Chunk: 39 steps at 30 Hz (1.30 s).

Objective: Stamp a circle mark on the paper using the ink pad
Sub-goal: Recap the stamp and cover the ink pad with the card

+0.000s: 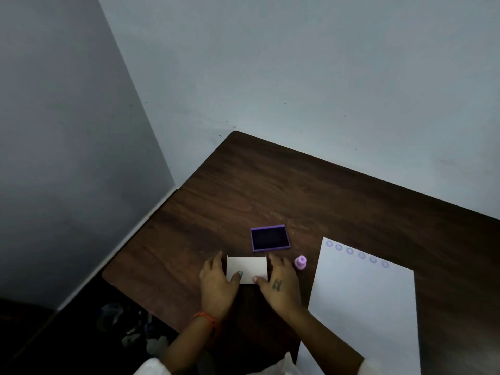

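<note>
An open purple ink pad (270, 238) with a dark inked face lies on the brown table (324, 196). Just in front of it is a white rectangular lid or card (247, 267), gripped at both short ends: my left hand (217, 282) holds its left side and my right hand (280, 285) its right side, thumbs resting on top. A small pink round stamp (300, 262) stands upright to the right of my right hand. Further right lies a white paper sheet (365, 307) with a row of several purple circle marks along its top edge.
The table sits in a corner against pale walls (297, 63). Its left edge drops to a dark floor where some shoes or clutter (130, 326) lie. Bare wood spreads behind the ink pad.
</note>
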Each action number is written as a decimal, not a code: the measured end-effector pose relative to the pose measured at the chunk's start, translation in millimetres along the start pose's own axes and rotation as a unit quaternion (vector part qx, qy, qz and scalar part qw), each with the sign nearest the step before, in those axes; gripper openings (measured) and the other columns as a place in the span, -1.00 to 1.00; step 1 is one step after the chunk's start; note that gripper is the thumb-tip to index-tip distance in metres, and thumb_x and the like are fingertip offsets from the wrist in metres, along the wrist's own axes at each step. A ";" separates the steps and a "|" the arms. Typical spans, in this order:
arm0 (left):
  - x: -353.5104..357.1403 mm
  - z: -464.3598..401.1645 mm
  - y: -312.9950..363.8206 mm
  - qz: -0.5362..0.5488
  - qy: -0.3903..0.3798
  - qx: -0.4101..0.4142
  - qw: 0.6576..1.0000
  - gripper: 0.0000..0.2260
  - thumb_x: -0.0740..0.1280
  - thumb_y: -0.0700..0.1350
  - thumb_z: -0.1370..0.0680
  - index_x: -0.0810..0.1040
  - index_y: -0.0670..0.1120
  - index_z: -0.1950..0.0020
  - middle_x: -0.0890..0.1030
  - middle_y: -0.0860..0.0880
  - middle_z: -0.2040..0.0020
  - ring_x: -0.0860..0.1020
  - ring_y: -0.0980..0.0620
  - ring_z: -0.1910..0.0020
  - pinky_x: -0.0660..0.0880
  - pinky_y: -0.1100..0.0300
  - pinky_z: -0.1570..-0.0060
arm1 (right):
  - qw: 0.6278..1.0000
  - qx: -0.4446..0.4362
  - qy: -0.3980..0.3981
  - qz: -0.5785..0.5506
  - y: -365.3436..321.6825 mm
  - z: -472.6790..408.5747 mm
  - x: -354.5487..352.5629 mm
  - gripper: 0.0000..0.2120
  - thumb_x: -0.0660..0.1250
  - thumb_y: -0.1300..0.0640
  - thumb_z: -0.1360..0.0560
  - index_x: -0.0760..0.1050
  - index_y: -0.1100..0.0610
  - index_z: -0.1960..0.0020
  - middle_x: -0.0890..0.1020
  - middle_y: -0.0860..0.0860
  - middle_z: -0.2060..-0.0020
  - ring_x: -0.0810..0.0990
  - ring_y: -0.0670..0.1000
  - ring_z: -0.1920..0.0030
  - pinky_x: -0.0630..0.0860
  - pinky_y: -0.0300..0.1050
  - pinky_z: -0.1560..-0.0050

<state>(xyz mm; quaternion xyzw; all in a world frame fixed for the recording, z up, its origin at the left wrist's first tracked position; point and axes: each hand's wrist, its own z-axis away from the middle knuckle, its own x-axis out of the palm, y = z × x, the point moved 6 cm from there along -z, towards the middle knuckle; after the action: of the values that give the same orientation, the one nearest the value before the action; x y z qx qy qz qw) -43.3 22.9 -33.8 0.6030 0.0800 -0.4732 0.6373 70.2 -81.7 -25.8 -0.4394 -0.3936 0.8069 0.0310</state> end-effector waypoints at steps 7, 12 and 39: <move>6.8 2.5 -1.2 0.024 -0.010 -0.022 0.999 -0.52 0.39 -0.07 -0.45 0.38 -0.19 -0.31 0.43 -0.17 -0.30 0.45 -0.13 -0.22 0.45 -0.07 -0.25 | 0.999 0.006 -0.020 0.035 -0.4 0.5 9.0 -0.37 0.40 0.10 -0.42 0.23 0.12 -0.41 0.35 0.06 -0.39 0.33 0.06 -0.38 0.28 -0.11 -0.39; 3.9 1.8 8.2 0.078 0.010 -0.017 0.997 -0.57 0.38 -0.10 -0.46 0.43 -0.18 -0.29 0.51 -0.19 -0.25 0.50 -0.13 -0.18 0.48 -0.09 -0.22 | 1.000 0.009 0.016 -0.003 -2.7 -0.2 -3.1 -0.40 0.40 0.12 -0.41 0.26 0.11 -0.39 0.38 0.07 -0.38 0.36 0.06 -0.37 0.30 -0.07 -0.39; 48.9 -25.9 67.8 0.073 -0.032 -0.060 0.995 -0.50 0.35 -0.15 -0.46 0.31 -0.13 -0.38 0.36 -0.19 -0.35 0.30 -0.19 -0.35 0.29 -0.04 -0.37 | 0.995 0.076 0.065 -0.010 13.4 -55.6 -39.3 -0.43 0.37 0.11 -0.44 0.26 0.10 -0.39 0.47 0.12 -0.30 0.46 0.14 -0.28 0.42 0.01 -0.29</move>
<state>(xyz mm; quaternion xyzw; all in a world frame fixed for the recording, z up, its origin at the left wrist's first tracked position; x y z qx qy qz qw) 42.6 8.1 -26.5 0.5524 0.0441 -0.4386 0.7074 139.0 -72.7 -24.7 -0.4831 -0.3331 0.8038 0.0977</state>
